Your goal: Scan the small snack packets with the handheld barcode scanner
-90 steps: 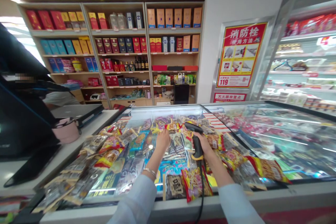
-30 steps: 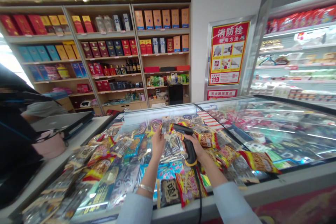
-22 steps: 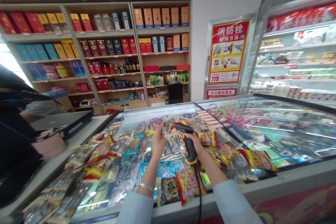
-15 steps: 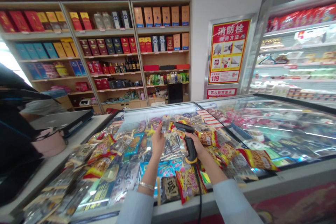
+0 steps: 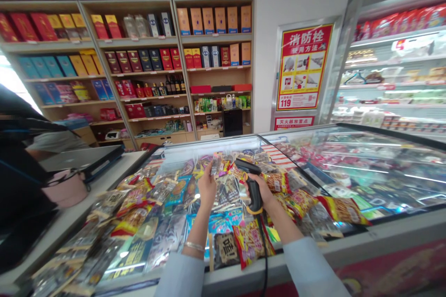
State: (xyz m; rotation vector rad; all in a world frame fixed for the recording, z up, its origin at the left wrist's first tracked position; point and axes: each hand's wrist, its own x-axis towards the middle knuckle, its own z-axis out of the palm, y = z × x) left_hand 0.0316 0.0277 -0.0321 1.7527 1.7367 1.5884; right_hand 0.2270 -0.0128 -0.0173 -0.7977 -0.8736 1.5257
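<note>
My right hand (image 5: 262,189) is wrapped round the handle of a black and yellow barcode scanner (image 5: 254,195), whose head points to the left. A dark cable hangs from its handle. My left hand (image 5: 208,183) pinches a small clear snack packet (image 5: 216,163) just left of the scanner head. Snack packets lie on the glass freezer top around and below both hands. Nearest me are a red and yellow packet (image 5: 251,242) and a black packet with a white label (image 5: 226,249).
At the left, a person in dark clothing (image 5: 21,171) stands by a counter with a pink bucket (image 5: 66,189). Shelves of boxes (image 5: 146,74) line the back wall. A lit refrigerated display (image 5: 400,74) is at the right.
My left hand and its packet have shifted slightly left and tilted. The scanner in my right hand has moved slightly right.
</note>
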